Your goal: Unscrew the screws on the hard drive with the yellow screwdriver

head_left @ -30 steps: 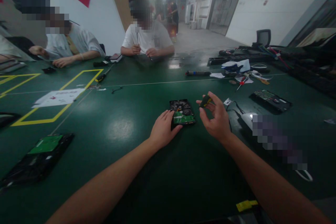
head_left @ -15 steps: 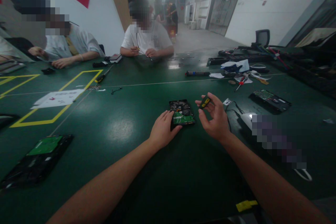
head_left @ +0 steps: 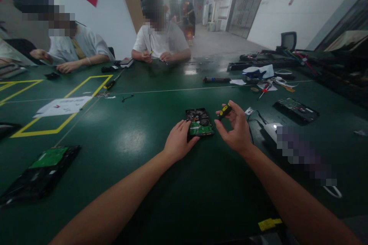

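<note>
A hard drive (head_left: 199, 116) with a green circuit board lies on the dark green table in front of me. My left hand (head_left: 179, 138) grips its left and near edges, fingers on the side and thumb along the front. To the right, my right hand (head_left: 235, 130) is closed around the black and yellow handle of a screwdriver (head_left: 224, 111), held tilted just above the table. Its shaft points down toward the drive's right edge; the tip is too small to make out.
Another hard drive (head_left: 43, 172) lies at near left, and one more (head_left: 297, 109) at right. A white oblong object (head_left: 270, 132) with a blurred top sits beside my right forearm. Farther off are a red screwdriver (head_left: 264, 90), a yellow screwdriver (head_left: 110, 83) and a paper sheet (head_left: 63, 106). Two people sit across the table.
The screwdriver handle has turned in my right hand, showing more yellow, and my fingers have shifted slightly around it. My left hand and the hard drive have stayed in place.
</note>
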### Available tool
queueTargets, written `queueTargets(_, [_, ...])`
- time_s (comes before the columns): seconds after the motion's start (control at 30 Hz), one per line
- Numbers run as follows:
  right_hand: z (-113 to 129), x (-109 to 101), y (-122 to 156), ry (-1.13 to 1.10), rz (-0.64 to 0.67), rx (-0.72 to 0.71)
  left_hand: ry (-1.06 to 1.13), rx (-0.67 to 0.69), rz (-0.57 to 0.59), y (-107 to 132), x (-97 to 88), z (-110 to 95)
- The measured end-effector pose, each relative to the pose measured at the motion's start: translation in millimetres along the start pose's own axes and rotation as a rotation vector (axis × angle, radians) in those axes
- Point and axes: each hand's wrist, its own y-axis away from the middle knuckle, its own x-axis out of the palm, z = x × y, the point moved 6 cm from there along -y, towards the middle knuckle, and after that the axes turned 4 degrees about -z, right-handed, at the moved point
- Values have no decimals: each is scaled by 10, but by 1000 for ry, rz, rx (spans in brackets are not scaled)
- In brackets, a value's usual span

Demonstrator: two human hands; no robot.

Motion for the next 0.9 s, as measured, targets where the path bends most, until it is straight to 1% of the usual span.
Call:
queueTargets(0.13, [19, 9, -3, -8, 23, -20, 5, -3, -1, 3, 13, 16])
queueTargets(0.3, [20, 29, -2, -60, 35, 1, 10, -3, -2, 2, -5, 11])
queueTargets(0.57, [0, -13, -9, 4, 19, -14, 8, -4, -2, 1, 7, 27])
queueTargets(0.9, [33, 20, 4, -54, 45, -14, 4, 2, 2, 4, -5, 5])
